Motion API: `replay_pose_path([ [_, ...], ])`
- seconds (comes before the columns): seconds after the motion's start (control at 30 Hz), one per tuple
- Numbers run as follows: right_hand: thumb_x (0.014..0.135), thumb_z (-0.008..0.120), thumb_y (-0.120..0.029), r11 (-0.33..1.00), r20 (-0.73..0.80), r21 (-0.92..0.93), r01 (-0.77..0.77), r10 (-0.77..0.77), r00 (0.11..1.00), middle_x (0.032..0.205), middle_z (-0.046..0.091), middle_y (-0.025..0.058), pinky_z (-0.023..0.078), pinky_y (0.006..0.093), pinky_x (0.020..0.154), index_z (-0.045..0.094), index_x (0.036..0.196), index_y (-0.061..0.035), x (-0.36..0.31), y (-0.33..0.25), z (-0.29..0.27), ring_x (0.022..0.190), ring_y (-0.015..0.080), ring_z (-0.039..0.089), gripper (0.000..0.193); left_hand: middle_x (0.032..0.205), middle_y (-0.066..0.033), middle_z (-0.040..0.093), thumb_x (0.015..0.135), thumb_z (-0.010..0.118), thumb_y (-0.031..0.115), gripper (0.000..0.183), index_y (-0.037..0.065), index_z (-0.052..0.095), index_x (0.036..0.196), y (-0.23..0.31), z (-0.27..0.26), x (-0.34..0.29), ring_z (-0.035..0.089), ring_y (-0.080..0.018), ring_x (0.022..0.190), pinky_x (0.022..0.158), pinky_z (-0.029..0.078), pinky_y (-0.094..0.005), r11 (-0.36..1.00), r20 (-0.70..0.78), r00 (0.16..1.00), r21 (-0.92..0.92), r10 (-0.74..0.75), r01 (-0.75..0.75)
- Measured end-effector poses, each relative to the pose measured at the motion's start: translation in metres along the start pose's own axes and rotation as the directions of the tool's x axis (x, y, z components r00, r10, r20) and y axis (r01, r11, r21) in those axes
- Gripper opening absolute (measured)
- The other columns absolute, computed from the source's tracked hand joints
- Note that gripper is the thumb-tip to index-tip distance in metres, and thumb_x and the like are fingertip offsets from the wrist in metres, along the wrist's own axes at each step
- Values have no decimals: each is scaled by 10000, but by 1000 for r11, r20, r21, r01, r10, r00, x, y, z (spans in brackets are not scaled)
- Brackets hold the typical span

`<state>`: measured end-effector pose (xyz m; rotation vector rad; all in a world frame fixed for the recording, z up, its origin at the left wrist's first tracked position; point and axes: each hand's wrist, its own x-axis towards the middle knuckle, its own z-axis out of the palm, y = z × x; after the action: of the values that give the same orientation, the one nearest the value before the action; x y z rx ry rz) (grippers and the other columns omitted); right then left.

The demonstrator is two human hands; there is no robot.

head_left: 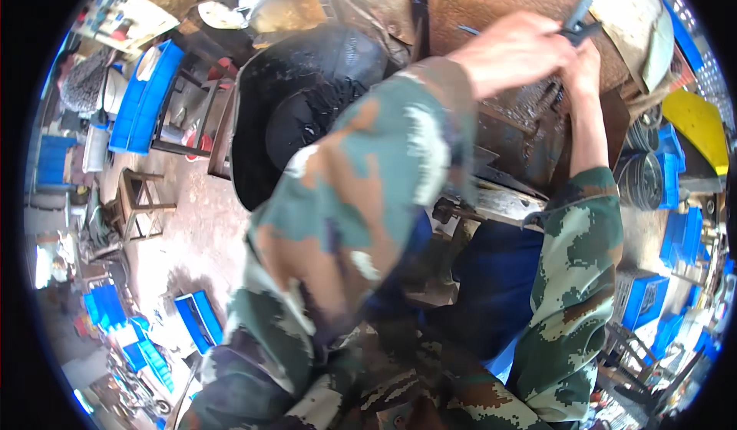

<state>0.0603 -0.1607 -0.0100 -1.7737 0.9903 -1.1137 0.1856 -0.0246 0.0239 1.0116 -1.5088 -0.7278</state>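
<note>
Both of my arms, in camouflage sleeves, reach up to the right side of the bench. My left hand (514,50) is slightly blurred, its fingers closed at a small dark metal piece (577,29) with a grey upright stub. My right hand (585,73) comes up from below, its fingers closed around the lower side of the same piece. The two hands meet there, and their fingers partly hide the piece, so its exact kind does not show. Beneath them lies a brown, wet-looking work surface (491,0) with dark, shiny grit (530,104) on it.
Left of my left forearm stands a large black tub (257,134) with dark matter inside. Blue bins (142,100) and a wooden stool (142,203) are on the left. At the right are coils of wire (641,176), a yellow curved panel (695,127) and more blue crates (645,299).
</note>
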Motion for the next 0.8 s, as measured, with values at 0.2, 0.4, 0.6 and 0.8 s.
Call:
replay_pose_path([
  [0.2, 910, 660, -132, 991, 76, 128, 32, -42, 996, 978, 681, 39, 519, 281, 759, 656, 1071, -37, 18, 35, -25, 867, 115, 627, 188, 652, -87, 593, 884, 552, 193, 226, 27, 702, 855, -3, 45, 16, 555, -171, 618, 603, 443, -343, 983, -280, 942, -33, -184, 183],
  [0.4, 926, 712, -227, 1000, 25, 11, -28, 28, 999, 947, 714, 46, 506, 251, 727, 653, 1065, -28, 16, 19, -9, 828, 101, 635, 251, 664, -183, 634, 845, 563, 234, 277, -12, 689, 823, -23, 46, -9, 634, -280, 627, 624, 485, -412, 900, -420, 802, -103, -426, 424],
  [0.6, 918, 725, -220, 988, 82, 141, -56, 44, 996, 916, 700, 22, 497, 257, 699, 665, 1048, -34, 21, 29, -21, 783, 90, 610, 235, 847, -260, 682, 805, 581, 256, 279, 7, 702, 845, -3, 49, -8, 664, -431, 845, 818, 524, -519, 918, -415, 824, -86, -386, 387],
  [0.8, 910, 719, -118, 956, 132, 282, -81, 45, 990, 925, 694, 74, 533, 269, 716, 630, 1083, -7, 32, 40, -28, 809, 138, 650, 224, 900, -289, 655, 792, 593, 248, 291, 0, 696, 905, -3, 50, -6, 636, -446, 880, 816, 496, -554, 948, -434, 845, -87, -314, 307],
])
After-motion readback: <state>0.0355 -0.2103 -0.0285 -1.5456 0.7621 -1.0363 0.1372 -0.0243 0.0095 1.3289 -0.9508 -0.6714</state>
